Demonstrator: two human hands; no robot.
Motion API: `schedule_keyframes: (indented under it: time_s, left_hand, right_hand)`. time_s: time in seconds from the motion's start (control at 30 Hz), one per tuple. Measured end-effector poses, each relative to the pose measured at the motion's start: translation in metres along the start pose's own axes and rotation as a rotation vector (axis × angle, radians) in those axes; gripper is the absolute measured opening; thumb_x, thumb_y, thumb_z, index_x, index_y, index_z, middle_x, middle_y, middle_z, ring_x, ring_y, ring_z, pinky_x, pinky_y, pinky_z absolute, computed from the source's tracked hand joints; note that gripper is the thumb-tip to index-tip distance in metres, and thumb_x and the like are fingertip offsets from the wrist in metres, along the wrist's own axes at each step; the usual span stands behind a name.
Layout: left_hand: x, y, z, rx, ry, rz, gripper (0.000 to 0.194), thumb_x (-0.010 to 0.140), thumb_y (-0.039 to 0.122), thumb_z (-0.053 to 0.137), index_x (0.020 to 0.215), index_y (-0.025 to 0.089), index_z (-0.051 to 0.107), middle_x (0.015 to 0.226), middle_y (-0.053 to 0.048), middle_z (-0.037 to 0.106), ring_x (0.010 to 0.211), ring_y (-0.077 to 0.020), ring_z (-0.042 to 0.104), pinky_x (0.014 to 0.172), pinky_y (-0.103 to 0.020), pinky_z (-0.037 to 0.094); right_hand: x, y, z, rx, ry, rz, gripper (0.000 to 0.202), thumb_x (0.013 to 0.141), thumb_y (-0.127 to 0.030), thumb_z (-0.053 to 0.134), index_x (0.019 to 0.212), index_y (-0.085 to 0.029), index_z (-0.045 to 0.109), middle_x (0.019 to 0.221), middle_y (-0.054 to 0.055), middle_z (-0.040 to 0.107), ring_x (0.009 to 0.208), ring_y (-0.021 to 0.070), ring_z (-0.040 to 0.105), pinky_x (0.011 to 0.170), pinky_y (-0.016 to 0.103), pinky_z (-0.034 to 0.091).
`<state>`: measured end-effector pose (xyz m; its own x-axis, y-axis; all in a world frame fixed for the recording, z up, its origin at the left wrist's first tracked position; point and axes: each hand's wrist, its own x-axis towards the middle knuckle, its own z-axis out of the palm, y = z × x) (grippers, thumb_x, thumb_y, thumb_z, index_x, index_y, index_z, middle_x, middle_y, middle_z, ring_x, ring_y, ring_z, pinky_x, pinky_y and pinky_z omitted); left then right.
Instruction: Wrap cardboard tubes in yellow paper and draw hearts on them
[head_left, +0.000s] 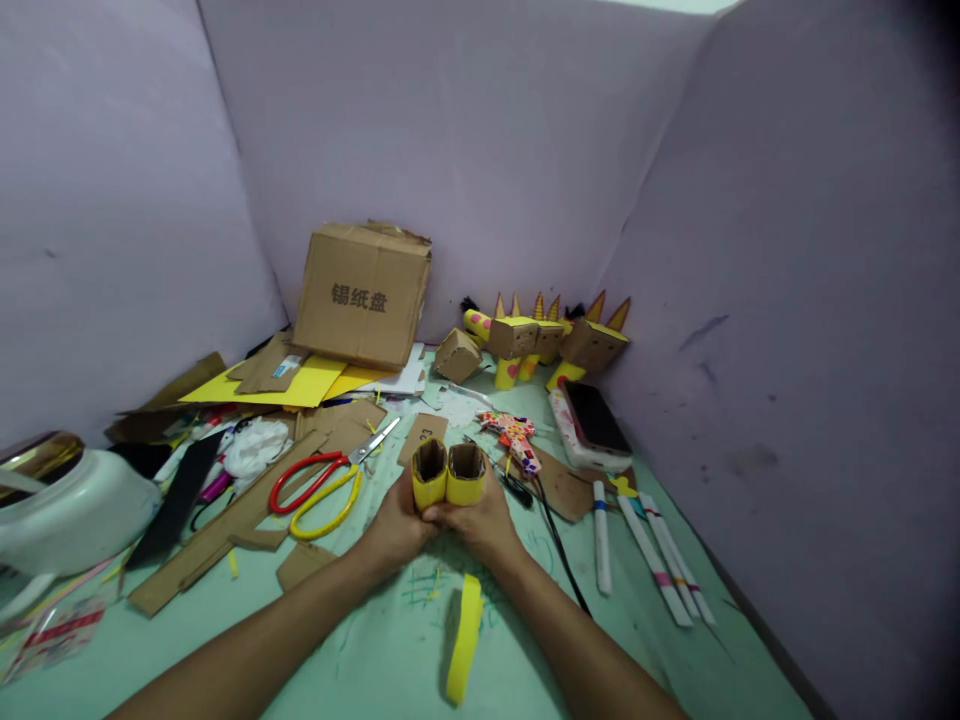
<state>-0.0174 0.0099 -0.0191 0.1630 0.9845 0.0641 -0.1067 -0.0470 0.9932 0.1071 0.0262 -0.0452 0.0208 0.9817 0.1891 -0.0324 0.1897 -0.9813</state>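
Two short cardboard tubes wrapped in yellow paper stand side by side, their open brown ends facing up toward me. My left hand point(399, 520) is closed around the left tube point(430, 488). Around the right tube point(466, 487) my right hand point(484, 520) is closed too, and the thumbs meet in front at the bottom. A curled yellow paper strip point(465, 640) lies on the green table just below the hands. Red and yellow handled scissors point(337, 475) rest with blades apart to the left. Behind the right hand is a colourful patterned glue gun point(517, 438) with a black cord.
A brown cardboard box point(364, 297) leans on the back wall above yellow sheets point(300, 385). Cardboard animal figures point(517, 340) stand at the back. A phone point(596, 415) and several white markers point(656, 560) lie right. A white pot-like container point(67, 500) and cardboard scraps fill the left.
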Motion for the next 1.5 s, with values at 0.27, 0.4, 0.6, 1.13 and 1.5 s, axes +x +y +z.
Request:
schedule_keyframes:
  time_s: [0.27,0.4,0.6,1.13,1.5]
  left_hand:
    - [-0.001,0.001,0.000,0.024,0.001,0.011,0.052,0.052,0.011,0.070,0.102,0.012,0.055,0.101,-0.012,0.067,0.099,-0.0324,0.059,0.087,-0.043,0.046]
    - [-0.001,0.001,0.000,0.021,-0.006,0.033,0.050,0.052,0.012,0.070,0.101,0.013,0.055,0.099,-0.010,0.068,0.097,-0.0312,0.059,0.088,-0.042,0.046]
    - [-0.001,-0.003,0.000,0.010,0.013,0.028,0.052,0.052,0.009,0.067,0.103,0.015,0.053,0.099,-0.009,0.067,0.099,-0.0302,0.058,0.089,-0.041,0.045]
    - [0.001,0.015,-0.014,-0.046,-0.283,-0.074,0.057,0.054,0.021,0.074,0.108,0.016,0.056,0.109,-0.010,0.062,0.102,-0.0286,0.055,0.090,-0.041,0.042]
    - [0.007,0.031,-0.023,-0.089,-0.381,-0.164,0.069,0.059,0.048,0.077,0.114,0.014,0.055,0.111,-0.016,0.062,0.100,-0.0302,0.059,0.083,-0.038,0.046]
  right_hand:
    - [0.001,0.000,0.000,-0.016,-0.006,-0.015,0.066,0.038,-0.023,0.086,0.095,-0.021,0.054,0.088,0.000,0.068,0.082,0.0237,0.062,0.073,0.035,0.050]
    - [0.000,0.001,0.000,-0.026,0.001,-0.019,0.066,0.037,-0.024,0.087,0.094,-0.021,0.054,0.089,0.001,0.067,0.080,0.0235,0.062,0.073,0.034,0.050]
    - [0.000,0.000,0.000,-0.032,0.005,-0.022,0.068,0.036,-0.024,0.086,0.096,-0.021,0.055,0.089,0.001,0.068,0.082,0.0237,0.062,0.073,0.034,0.050]
    - [0.009,-0.009,-0.006,0.041,-0.081,0.067,0.058,0.040,-0.027,0.084,0.091,-0.020,0.057,0.081,0.001,0.066,0.072,0.0209,0.060,0.065,0.032,0.049]
    - [0.005,-0.039,-0.013,0.324,-0.321,0.204,0.063,0.060,-0.067,0.066,0.096,-0.016,0.063,0.086,0.011,0.070,0.084,0.0281,0.065,0.071,0.041,0.052]
